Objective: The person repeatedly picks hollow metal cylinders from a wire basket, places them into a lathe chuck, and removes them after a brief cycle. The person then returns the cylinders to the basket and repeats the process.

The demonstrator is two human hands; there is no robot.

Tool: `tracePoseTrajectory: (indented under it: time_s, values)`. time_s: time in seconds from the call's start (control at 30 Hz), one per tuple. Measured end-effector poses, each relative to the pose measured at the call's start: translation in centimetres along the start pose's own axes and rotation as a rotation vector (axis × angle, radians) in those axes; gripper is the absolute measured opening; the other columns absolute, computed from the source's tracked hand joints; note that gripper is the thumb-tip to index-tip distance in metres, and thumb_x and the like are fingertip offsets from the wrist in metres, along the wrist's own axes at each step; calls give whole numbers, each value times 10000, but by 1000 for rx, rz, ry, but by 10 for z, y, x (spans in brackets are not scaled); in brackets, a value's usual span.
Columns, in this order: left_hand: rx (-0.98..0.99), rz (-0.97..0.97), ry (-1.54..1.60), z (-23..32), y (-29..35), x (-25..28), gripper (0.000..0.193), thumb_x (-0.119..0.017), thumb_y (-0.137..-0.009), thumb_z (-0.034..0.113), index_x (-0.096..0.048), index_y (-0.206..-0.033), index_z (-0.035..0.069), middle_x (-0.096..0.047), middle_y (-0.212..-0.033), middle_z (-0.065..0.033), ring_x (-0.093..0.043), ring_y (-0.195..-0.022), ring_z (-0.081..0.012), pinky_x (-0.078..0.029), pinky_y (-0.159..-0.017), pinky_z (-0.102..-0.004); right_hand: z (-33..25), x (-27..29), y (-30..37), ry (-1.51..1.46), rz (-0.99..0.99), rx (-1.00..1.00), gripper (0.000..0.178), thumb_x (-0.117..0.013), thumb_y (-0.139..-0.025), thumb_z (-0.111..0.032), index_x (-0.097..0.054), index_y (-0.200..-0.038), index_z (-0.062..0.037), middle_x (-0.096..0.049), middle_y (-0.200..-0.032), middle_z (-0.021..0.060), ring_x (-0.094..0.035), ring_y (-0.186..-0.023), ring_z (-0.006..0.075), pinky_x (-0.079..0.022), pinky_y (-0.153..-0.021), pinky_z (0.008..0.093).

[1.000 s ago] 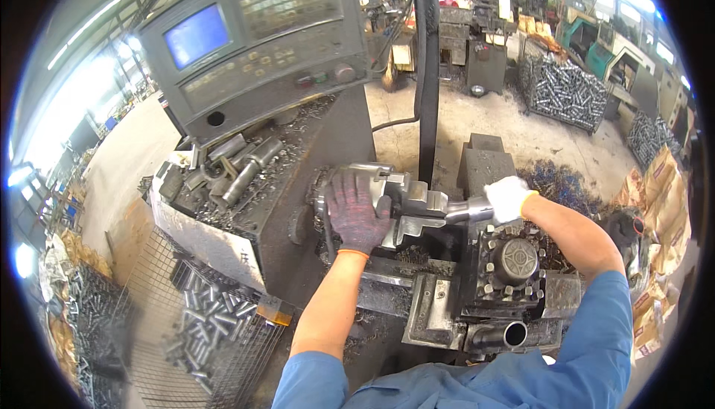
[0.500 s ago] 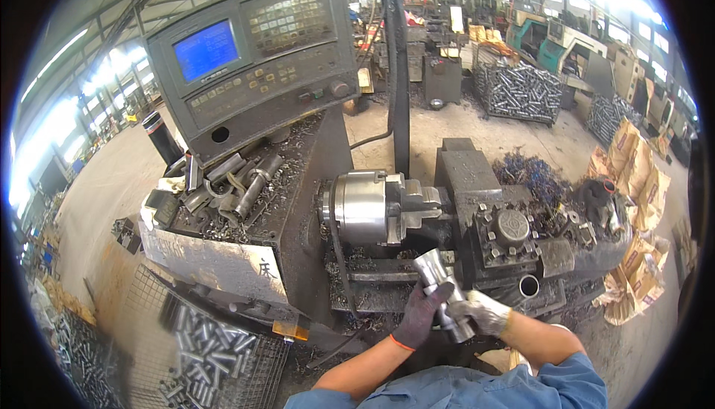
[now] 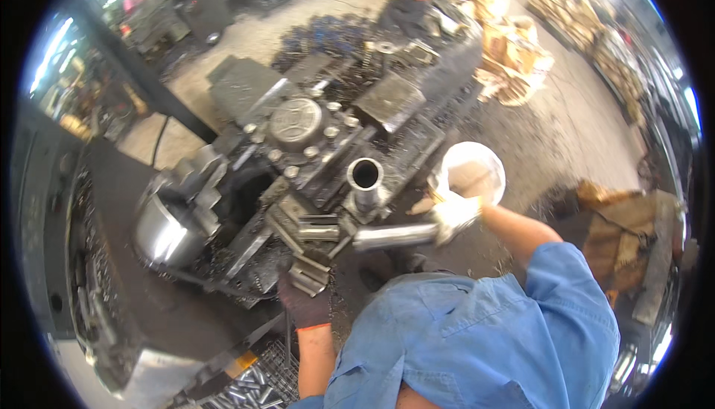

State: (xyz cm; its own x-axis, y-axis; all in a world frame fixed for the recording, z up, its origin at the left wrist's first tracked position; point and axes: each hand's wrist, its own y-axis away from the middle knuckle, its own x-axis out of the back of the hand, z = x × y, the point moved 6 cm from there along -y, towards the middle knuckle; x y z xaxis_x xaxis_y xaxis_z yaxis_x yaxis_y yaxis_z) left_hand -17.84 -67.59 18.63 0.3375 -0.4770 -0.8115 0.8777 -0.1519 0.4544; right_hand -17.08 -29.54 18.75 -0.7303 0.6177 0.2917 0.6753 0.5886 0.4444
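Observation:
My left hand (image 3: 304, 306), in a dark glove with an orange cuff, grips a short shiny metal piece (image 3: 309, 275) beside the front of the lathe bed. The fingers are partly hidden behind that piece. Over on the right, my right hand (image 3: 456, 217) in a pale glove is closed on one end of a smooth metal tube (image 3: 395, 236), which points left and is slightly blurred. Just beyond that hand is a white bucket (image 3: 497, 167). An open-ended pipe (image 3: 365, 178) stands out from the machine, and another small shiny part (image 3: 319, 230) lies on the bed.
The lathe chuck (image 3: 165, 230) is at left, with the bolted tool post (image 3: 296, 122) beyond my hands. Metal swarf (image 3: 320, 40) is heaped behind it. Brown paper sacks (image 3: 514, 59) lie at the far right. A wire basket of metal parts (image 3: 253, 390) sits low at left.
My hands have moved apart from the metal piece they held together. The right now grips a tube farther right; the left holds a short piece. The view has swung right and down.

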Motion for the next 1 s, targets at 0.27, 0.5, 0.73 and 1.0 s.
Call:
tracePoseTrajectory:
  time_s: [0.27, 0.5, 0.73, 1.0]
  values:
    - [63, -131, -154, 9, 9, -22, 705, -418, -1093, 624, -636, -1392, 24, -748, -1193, -162, -739, -1012, -356, -611, -874, -543, 160, 83, 94, 419, 278, -935, 366, -729, -904, -310, -771, -1133, -27, -783, -921, 142, -761, -805, 241, -605, -728, 402]
    - [112, -36, -101, 2, 25, -48, 594, -557, -1083, 508, -590, -1418, 19, -718, -1234, -164, -724, -1095, -339, -600, -965, -512, -107, 80, -46, 306, 605, 180, 647, -816, -833, -317, -614, -1389, -55, -768, -1110, 191, -729, -1072, 358, -562, -938, 424]
    - [63, -49, -448, 5, 59, -65, 809, -657, -980, 658, -513, -1519, 72, -663, -1383, -149, -682, -1237, -263, -594, -1020, -444, -222, -22, -91, 431, 250, 544, 479, -727, -928, -307, -647, -1368, -135, -713, -1282, 188, -691, -1180, 402, -585, -931, 484]
    - [-59, 76, -214, 56, 19, 11, 514, -699, -1007, 502, -670, -1251, 51, -745, -972, -110, -745, -812, -259, -645, -713, -406, -193, -59, -187, 827, 314, 20, 518, -764, -856, -343, -640, -1200, 23, -744, -1042, 263, -747, -924, 434, -597, -827, 514]
